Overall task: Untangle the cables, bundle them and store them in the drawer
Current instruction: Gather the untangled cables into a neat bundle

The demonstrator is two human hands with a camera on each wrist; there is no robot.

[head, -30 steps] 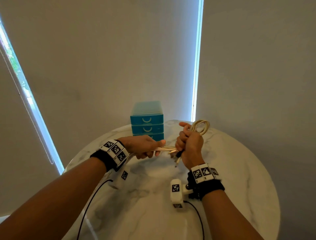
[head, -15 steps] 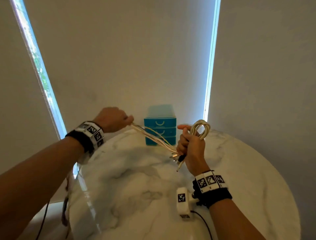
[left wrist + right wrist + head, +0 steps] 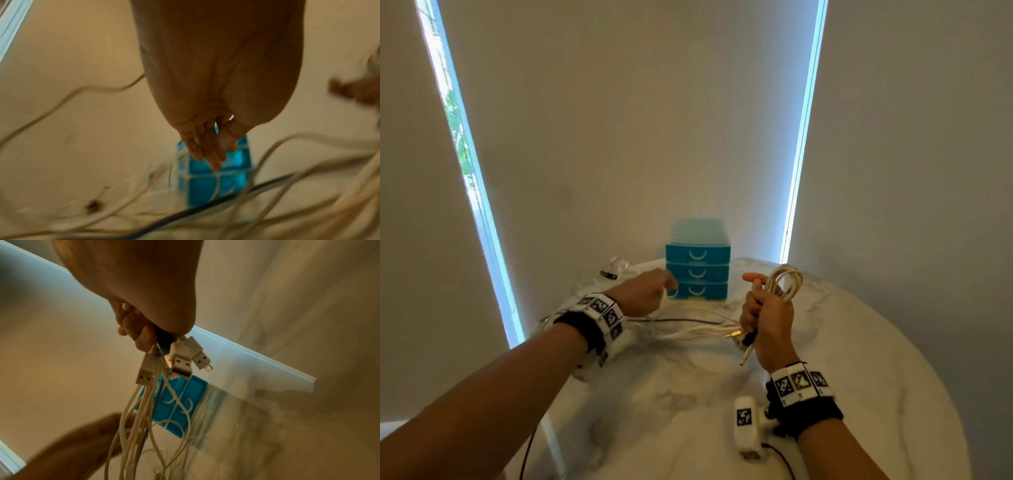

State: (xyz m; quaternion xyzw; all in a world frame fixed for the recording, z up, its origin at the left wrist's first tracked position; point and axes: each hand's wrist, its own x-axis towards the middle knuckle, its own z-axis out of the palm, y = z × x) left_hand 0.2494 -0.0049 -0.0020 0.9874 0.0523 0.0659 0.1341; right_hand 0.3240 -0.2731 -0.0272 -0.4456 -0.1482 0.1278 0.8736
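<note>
My right hand grips a coil of white cables, its loop standing up out of the fist. Several USB plugs stick out below that fist. Loose white strands and one dark cable trail from it leftwards over the round marble table. My left hand hovers low in front of the blue three-drawer unit, all drawers closed. Its fingers are nearly straight and point at the unit. A white strand curls by the fingertips; whether it touches them is unclear.
A small clear and dark object lies at the table's far left edge. The wall stands close behind the drawer unit, with bright window strips on both sides. The table's left rim runs under my left forearm.
My left hand has let go of the strands it was pulling up to the left and come down towards the drawer unit. The strands now lie slack on the table. The right hand stays put.
</note>
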